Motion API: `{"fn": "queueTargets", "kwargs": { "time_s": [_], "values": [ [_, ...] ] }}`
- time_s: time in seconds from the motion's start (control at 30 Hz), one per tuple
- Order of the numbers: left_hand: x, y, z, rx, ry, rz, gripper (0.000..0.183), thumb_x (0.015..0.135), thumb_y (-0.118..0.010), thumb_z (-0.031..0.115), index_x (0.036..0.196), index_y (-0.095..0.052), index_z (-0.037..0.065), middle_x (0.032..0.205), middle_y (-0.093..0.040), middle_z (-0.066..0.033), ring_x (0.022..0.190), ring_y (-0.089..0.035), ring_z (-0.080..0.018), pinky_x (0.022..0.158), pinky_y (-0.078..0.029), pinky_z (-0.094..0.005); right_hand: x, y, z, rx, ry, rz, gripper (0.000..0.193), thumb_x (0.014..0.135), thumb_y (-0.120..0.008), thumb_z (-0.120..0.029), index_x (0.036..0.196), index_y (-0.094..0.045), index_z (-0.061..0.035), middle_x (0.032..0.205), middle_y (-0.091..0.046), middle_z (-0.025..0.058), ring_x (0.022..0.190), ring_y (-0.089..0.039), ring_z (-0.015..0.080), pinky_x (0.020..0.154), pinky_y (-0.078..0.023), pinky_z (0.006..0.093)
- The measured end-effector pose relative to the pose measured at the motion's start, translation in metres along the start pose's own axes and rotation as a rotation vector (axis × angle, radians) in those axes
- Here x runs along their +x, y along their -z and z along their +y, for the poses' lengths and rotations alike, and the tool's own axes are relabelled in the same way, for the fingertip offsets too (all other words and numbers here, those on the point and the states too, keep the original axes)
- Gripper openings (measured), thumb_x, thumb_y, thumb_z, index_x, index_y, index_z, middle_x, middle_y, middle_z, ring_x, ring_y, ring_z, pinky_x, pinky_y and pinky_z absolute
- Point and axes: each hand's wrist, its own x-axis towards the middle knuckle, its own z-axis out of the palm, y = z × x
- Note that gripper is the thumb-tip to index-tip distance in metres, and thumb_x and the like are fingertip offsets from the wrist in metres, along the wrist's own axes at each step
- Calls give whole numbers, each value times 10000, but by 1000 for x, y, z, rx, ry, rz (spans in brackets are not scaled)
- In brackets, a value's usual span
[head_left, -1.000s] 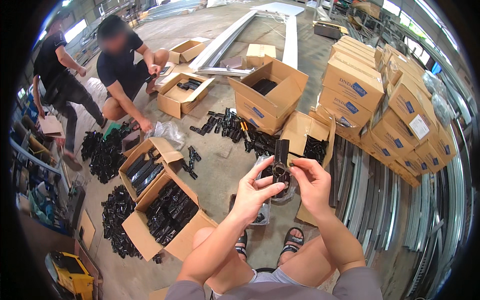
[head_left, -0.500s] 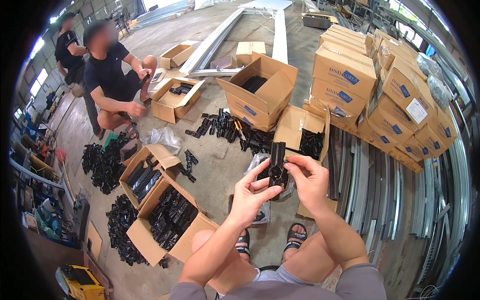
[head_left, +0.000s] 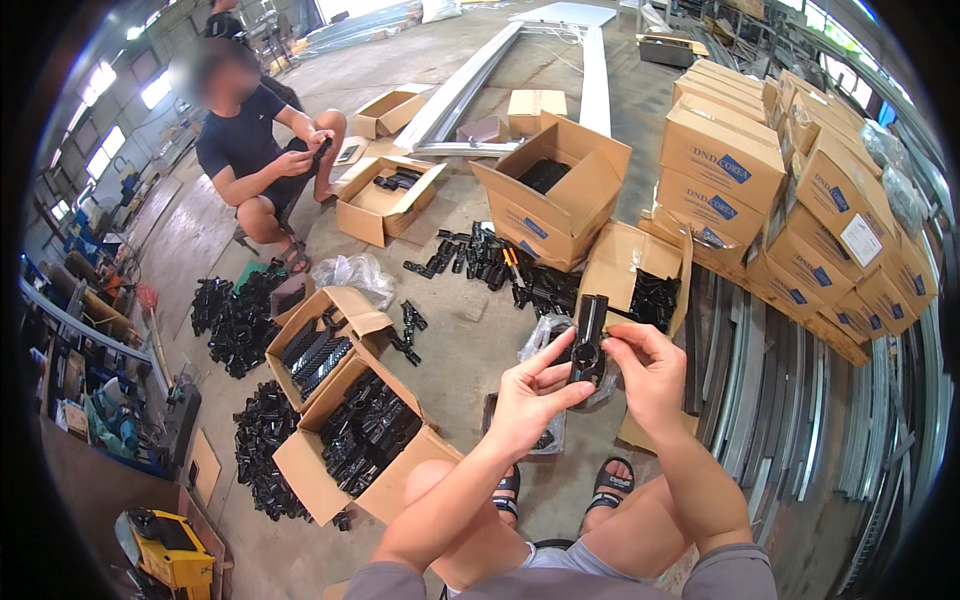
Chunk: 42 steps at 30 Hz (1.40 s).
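A glossy black tubular fitting (head_left: 591, 322) with a rounded lower end stands tilted between my hands, above the floor between my knees and the boxes. My left hand (head_left: 537, 398) is closed on its lower end, thumb in front and fingers behind. At the fitting's right side, my right hand (head_left: 648, 368) pinches thumb against fingertips; a tiny piece there is too small to name. Beyond the fitting lies an open carton (head_left: 612, 262) of black parts. Clear plastic bags (head_left: 548, 335) with dark contents lie beneath my hands.
Left of me stand open cartons (head_left: 298, 478) of black fittings, beside loose heaps (head_left: 262, 440). A co-worker (head_left: 245, 135) squats at the far left, holding a black part. Stacked cartons (head_left: 720, 150) and long metal profiles (head_left: 745, 400) line the right. An orange-handled tool (head_left: 512, 258) lies among parts ahead.
The whole view has shifted, so the scene sits farther right. The fitting leans slightly more in my hands, which keep their hold. The co-worker's two hands have come together on the black part.
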Motion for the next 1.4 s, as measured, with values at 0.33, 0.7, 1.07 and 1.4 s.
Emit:
{"fn": "queueTargets", "kwargs": {
  "time_s": [0.33,0.7,1.07,1.4],
  "values": [
    [-1,5,-2,90,-26,-47,717,866,-706,-85,1508,-425,69,1214,-690,-87,1032,-617,-65,911,-502,-243,0,2,1,131,-136,-47,139,909,-701,-1,1038,-694,50,931,-722,62,839,-669,98,772,-539,236],
    [-2,2,-6,181,-58,-27,692,862,-721,-69,1489,-464,72,1168,-699,-51,976,-574,-30,880,-486,-229,0,0,3,47,-103,-57,137,969,-661,-105,978,-660,31,828,-673,13,732,-608,60,669,-493,224],
    [-2,0,-9,120,-43,-43,690,856,-726,-74,1482,-473,66,1176,-689,-39,975,-563,-25,869,-486,-225,0,4,-3,-286,52,-118,211,1027,-538,-167,913,-582,6,705,-635,130,631,-630,216,604,-474,337],
    [-7,7,-2,127,-32,-59,688,863,-731,-51,1487,-467,67,1156,-696,-46,1032,-599,-59,913,-487,-243,2,9,9,-270,-2,-328,231,1015,-518,-172,883,-516,19,750,-620,210,665,-624,361,592,-452,428]
  ]
}}
